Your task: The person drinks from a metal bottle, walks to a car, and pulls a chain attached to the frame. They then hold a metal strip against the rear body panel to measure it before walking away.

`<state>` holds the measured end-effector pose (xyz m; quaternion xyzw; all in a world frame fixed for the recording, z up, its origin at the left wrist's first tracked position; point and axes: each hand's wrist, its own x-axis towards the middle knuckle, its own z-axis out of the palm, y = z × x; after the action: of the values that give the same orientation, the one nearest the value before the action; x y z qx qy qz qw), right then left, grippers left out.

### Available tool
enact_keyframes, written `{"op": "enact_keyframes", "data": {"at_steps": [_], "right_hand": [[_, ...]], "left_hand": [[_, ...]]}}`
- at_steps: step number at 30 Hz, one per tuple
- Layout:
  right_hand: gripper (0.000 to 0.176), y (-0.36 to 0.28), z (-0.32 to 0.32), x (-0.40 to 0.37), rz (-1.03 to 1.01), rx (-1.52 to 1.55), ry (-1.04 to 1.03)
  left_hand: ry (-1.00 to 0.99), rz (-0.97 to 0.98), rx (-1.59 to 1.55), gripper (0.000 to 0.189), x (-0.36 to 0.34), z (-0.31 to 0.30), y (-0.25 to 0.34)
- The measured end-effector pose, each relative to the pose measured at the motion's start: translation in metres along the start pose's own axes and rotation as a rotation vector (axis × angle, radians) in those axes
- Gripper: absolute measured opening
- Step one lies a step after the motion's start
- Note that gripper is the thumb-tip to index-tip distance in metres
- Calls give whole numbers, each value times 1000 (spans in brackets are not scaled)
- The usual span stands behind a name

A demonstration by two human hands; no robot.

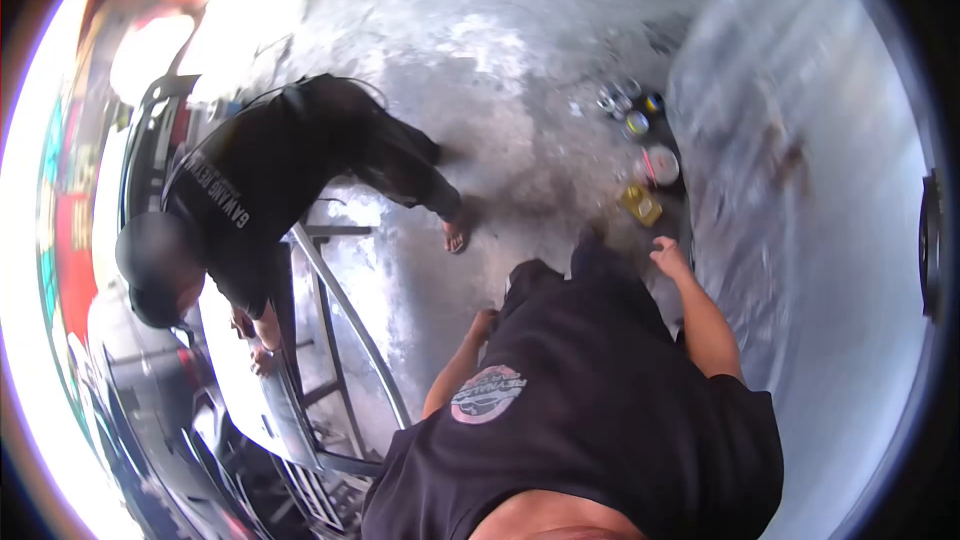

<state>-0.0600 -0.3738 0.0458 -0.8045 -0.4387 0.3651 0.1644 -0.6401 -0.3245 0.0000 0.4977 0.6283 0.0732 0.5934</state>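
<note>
Head view: right hand (670, 258) near the yellow container (641, 205); co-worker (270, 180) at 9 o'clock.
The right hand is loosely open, fingers part bent; the yellow container rests on the floor (500, 120) at its 11 o'clock, near but apart. The left hand (485, 325) is beside the trousers (530, 282), fingers bent; whether it grips anything cannot be told. A tub (658, 166) and several cans (636, 123) lie at 12 o'clock from the yellow container. A grey sheet (800, 240) rises at 3 o'clock. At 8 o'clock the co-worker's hands (263, 360) are at the stand (335, 340).
</note>
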Motion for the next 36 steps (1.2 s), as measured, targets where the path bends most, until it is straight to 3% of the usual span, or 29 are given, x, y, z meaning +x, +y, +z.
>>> {"op": "enact_keyframes", "data": {"at_steps": [2, 3, 5, 6, 8, 9, 11, 16, 17, 18, 20, 21, 24, 27, 30, 32, 33, 34, 35, 36], "right_hand": [[47, -57, -60, 86, -71, -42, -45], [45, -82, -82, 133, -119, -100, 11], [42, -156, -127, 208, -166, -159, 2], [42, -179, -136, 248, -197, -178, -4], [42, -221, -140, 322, -283, 14, 21], [43, -242, -138, 350, -455, -44, 91], [44, -289, -136, 394, -332, 88, -81], [38, -286, -94, 513, -147, 194, -389], [38, -263, -89, 553, -201, -6, -407], [37, -321, -111, 545, -28, 58, -466], [34, -358, -135, 578, -171, -3, -424], [34, -387, -143, 589, -9, 137, -425], [31, -451, -159, 652, -59, -14, -355], [31, -470, -161, 773, -225, -110, -380], [31, -485, -138, 914, -488, -249, -421], [32, -507, -118, 1019, -889, -324, -380], [32, -554, -110, 1048, -1227, -346, -262], [35, -603, -113, 1083, -785, -295, -471], [38, -684, -122, 1096, -332, -262, -552], [40, -729, -117, 1134, -397, -318, -595]], "left_hand": [[-89, 116, 391, 37, 0, -13, 48], [-51, 109, 351, 37, 23, -17, 60], [12, 361, 695, 39, 88, -23, 81], [42, 358, 671, 39, 115, -25, 110], [89, -154, 17, 41, 173, -40, 170], [119, -154, -9, 41, 208, -50, 197], [120, -34, 148, 42, 289, -70, 259], [228, -32, -136, 43, 446, -144, 386], [247, -57, -205, 42, 456, -167, 426], [211, -68, -176, 41, 470, -190, 458], [189, -43, -108, 39, 498, -230, 509], [214, 8, -70, 37, 516, -244, 526], [318, 27, -37, 36, 581, -281, 550], [391, -37, -102, 36, 622, -325, 578], [485, -103, -113, 35, 666, -339, 570], [594, -204, -79, 33, 680, -368, 571], [569, -331, -215, 34, 677, -386, 583], [542, -455, -363, 34, 680, -401, 599], [558, -465, -383, 34, 689, -417, 612], [568, -499, -431, 35, 694, -427, 624]]}}
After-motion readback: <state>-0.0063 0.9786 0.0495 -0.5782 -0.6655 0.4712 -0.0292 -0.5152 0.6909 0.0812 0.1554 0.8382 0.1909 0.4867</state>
